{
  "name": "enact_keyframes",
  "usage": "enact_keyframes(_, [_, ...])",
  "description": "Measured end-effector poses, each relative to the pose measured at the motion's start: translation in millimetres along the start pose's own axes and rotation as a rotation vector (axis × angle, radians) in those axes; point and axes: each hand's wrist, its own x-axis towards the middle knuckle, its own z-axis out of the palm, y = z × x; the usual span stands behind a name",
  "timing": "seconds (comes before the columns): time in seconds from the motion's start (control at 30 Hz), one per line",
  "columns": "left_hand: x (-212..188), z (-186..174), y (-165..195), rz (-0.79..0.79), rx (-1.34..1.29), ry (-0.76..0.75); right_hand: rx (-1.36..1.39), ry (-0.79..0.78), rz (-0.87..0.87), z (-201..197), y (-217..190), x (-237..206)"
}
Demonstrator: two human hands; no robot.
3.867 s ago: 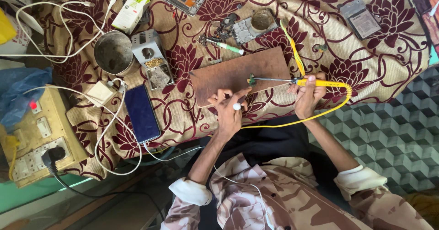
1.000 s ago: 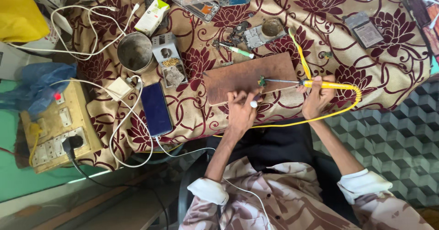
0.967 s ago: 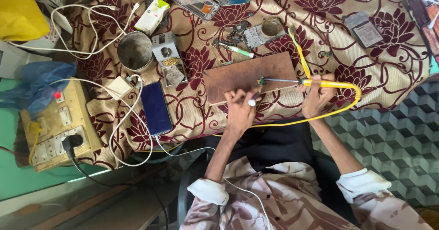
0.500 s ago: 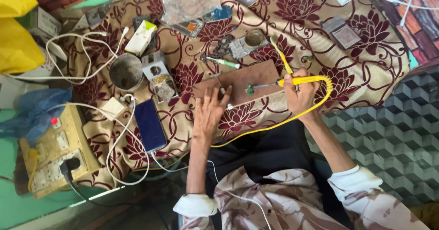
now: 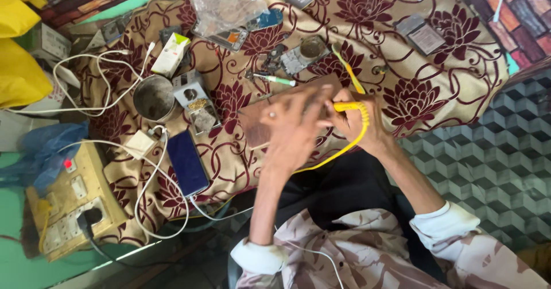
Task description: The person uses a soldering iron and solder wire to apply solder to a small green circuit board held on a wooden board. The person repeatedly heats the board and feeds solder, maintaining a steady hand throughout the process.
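1. Right hand (image 5: 354, 121) is seen closed around the yellow handle of a soldering iron (image 5: 350, 106); the iron's tip is hidden behind the other hand.
2. Left hand (image 5: 294, 129) is raised over the brown work board (image 5: 258, 129) with fingers spread and blurred; nothing is seen to be grasped in it, and whether the board is touched cannot be told.
3. A yellow cable (image 5: 344, 145) is seen running from the iron's handle, curving below the right hand and back towards the left forearm.
4. The board is laid on a cloth with dark red flowers (image 5: 413, 94), near the edge closest to the person, and is largely covered by the left hand.
5. Just beyond the board, a green-tipped pen-like tool (image 5: 275, 80) and a small round tin (image 5: 311, 48) are laid on the cloth.
6. A yellow toothbrush-like stick (image 5: 349, 71) is laid just above the right hand.
7. To the left, a metal cup (image 5: 152, 98) is stood beside a small open box of parts (image 5: 196, 102).
8. A dark phone (image 5: 187, 163) is laid face up near the cloth's edge, with a white cable (image 5: 150, 208) looped around it.
9. A yellowish switchboard (image 5: 74, 203) is seen at the far left, off the cloth.
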Motion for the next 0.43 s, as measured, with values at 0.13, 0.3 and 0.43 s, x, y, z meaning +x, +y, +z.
enact_keyframes(0.13, [24.2,-10.1,16.8,0.087,-0.101,0.029,-0.121,-0.065,-0.089,1.0,7.2,10.3])
enact_keyframes(0.3, [28.2,-8.8,16.0,0.117,-0.132,0.145,-0.148,0.003,-0.167,7.0,14.2,10.3])
enact_keyframes(0.43, [29.3,7.3,18.4,0.054,-0.014,0.182,-0.218,-0.163,-0.064,9.0,23.4,5.1])
